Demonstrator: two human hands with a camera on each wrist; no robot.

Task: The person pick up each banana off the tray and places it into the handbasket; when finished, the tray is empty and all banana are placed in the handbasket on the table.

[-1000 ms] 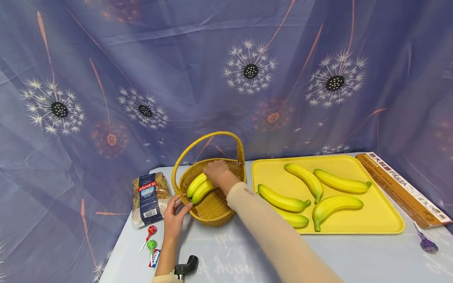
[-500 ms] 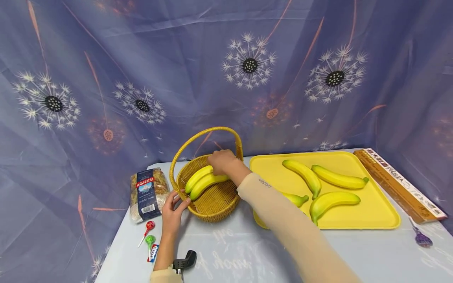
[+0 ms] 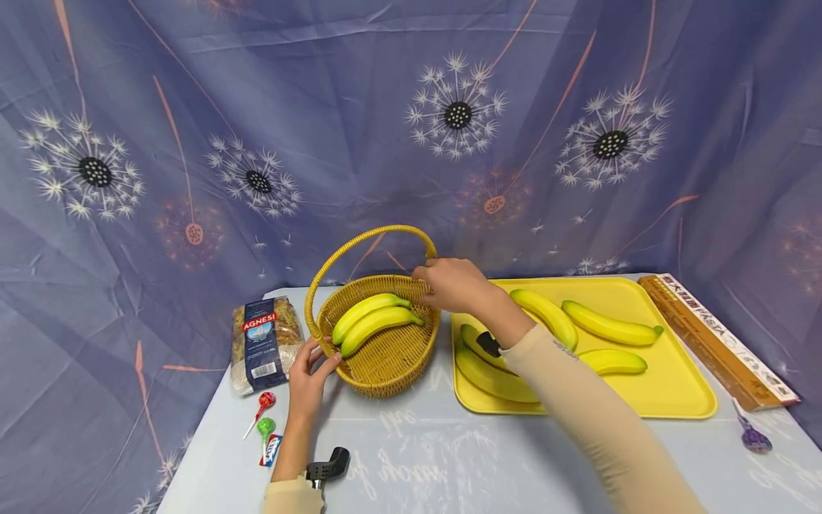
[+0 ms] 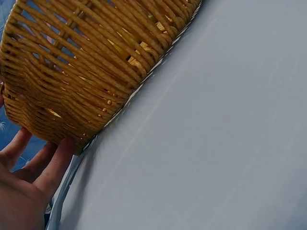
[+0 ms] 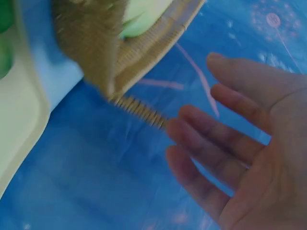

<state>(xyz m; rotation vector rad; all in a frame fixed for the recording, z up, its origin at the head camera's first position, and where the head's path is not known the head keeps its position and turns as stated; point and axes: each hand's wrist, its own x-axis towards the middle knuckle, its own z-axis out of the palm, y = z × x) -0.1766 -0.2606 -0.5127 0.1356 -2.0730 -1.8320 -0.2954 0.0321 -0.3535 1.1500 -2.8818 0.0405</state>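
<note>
A yellow wicker basket point(image 3: 385, 368) with a tall hoop handle stands left of centre, and two bananas point(image 3: 379, 327) lie side by side in it. At its left side, by the foot of the handle, my left hand point(image 3: 307, 378) holds the rim, thumb over the edge and fingers against the outer weave point(image 4: 86, 57). My right hand point(image 3: 457, 285) hovers over the basket's right edge and holds nothing. The right wrist view shows this hand's fingers point(image 5: 211, 139) loosely spread. Right of the basket, a yellow tray point(image 3: 674, 385) bears several more bananas point(image 3: 610, 325), partly hidden by my right forearm.
A bag of Agnesi pasta point(image 3: 263, 343) stands left of the basket. Nearer lie a red lollipop point(image 3: 266, 401), a green lollipop point(image 3: 265, 427) and a small wrapped candy point(image 3: 270, 450). A long pasta box point(image 3: 719, 343) and a purple lollipop point(image 3: 754, 439) lie at the right.
My right hand has let go of the banana in the basket and moved right to the basket's right edge. The left hand keeps its hold on the rim.
</note>
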